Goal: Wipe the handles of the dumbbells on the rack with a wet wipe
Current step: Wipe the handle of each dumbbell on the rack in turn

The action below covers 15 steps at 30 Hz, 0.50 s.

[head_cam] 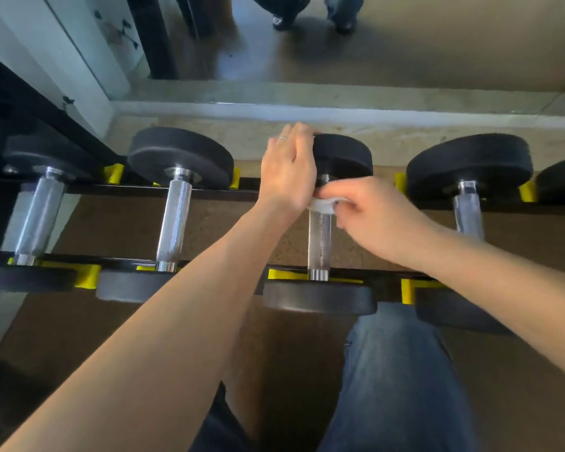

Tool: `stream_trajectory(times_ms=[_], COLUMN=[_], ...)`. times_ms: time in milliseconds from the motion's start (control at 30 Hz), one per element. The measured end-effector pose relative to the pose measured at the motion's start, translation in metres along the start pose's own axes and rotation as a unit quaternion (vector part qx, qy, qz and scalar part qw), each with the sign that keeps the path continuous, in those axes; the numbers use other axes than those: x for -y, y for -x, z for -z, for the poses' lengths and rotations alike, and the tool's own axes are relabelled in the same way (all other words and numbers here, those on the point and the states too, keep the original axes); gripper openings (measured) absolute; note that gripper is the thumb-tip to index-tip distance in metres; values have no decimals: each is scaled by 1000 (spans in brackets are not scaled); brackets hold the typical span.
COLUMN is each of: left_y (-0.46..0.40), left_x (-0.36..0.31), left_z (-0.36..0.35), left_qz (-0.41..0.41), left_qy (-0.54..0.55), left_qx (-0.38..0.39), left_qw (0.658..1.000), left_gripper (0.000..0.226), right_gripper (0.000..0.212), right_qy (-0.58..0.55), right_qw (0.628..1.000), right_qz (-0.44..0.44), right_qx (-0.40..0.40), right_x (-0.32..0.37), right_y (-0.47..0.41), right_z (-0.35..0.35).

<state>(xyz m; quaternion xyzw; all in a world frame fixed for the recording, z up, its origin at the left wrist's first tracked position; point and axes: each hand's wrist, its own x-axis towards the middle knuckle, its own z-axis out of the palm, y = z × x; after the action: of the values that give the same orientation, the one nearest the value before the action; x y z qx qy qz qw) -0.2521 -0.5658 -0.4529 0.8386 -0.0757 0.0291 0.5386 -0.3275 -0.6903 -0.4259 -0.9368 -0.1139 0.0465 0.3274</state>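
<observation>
so the dumbbells (320, 223) have matte black heads and shiny silver chrome handles (319, 243) with a fine crosshatch knurl pattern, the rack (209, 190) rails are black with bright yellow cradles (282, 274) at each slot. wet wipe (323, 203) is plain white. floor (128, 223) under the rack is a speckled brown, the ledge (340, 107) behind is pale grey concrete. jeans (392, 370) are faded blue denim, and there's a thin silver ring (282, 138) on one finger

A gym: dumbbells (318, 223) on a black-and-yellow rack (209, 190), wall mirror (405, 37) behind.
</observation>
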Motion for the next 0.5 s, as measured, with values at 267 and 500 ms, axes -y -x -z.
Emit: stream_trajectory(times_ms=[267,500], left_y=[-3,-3], left_x=[3,5], left_z=[9,7], left_qz=[-10,-13], left_qy=[-8,-10], left_qx=[41,38], left_qw=[999,999], left_gripper=[45,49], right_gripper=[36,36], right_qy=[171,-308], right_qw=[969,856], right_qz=[115,-413], right_qx=[138,-50], right_x=[-1,-11], right_y=[13,13], right_z=[-1,-24])
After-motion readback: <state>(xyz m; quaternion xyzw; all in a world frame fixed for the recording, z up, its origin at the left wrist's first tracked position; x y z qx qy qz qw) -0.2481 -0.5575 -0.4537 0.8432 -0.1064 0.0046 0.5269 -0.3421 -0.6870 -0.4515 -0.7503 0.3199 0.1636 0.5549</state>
